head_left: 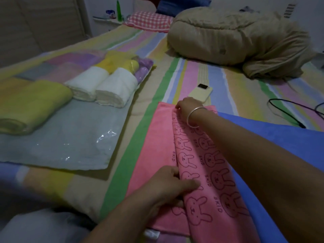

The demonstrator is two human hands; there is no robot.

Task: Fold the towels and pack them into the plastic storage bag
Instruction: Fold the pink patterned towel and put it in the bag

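Observation:
A pink towel (154,141) with a rabbit print lies lengthwise on the striped bed, its right side folded over toward the left. My left hand (173,186) grips the folded edge near me, thumb on top. My right hand (185,106), with a silver bracelet at the wrist, pinches the same edge at the far end. A blue towel (273,137) lies under my right forearm. To the left a clear plastic storage bag (73,146) lies flat, holding rolled towels: a yellow-green one (33,104), two white ones (103,88), and yellow and purple ones (129,65) behind.
A cream phone (201,92) lies just beyond the pink towel. A beige duvet (236,37) is bunched at the far right, with a checked pillow (149,20) behind. A black cable (296,113) runs along the right. A white cloth (43,227) sits at the near left.

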